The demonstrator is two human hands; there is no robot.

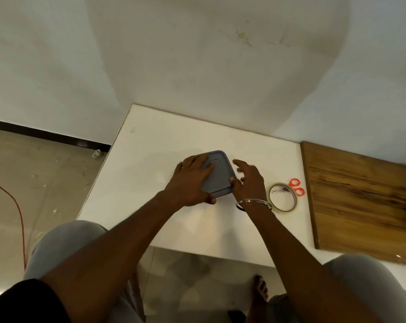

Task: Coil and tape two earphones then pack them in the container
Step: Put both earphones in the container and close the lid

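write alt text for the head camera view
A person's left hand rests on a grey-lidded square container on a white table, the right hand open at its right edge. A tape roll and red-handled scissors lie further right.

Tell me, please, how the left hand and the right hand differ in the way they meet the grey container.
The left hand lies flat on top of the container; the right hand is beside it, only its thumb at the right edge. The left hand's fingers rest on the top, while the right hand's are spread and lifted. Only the right wrist wears a bangle. Both touch it.
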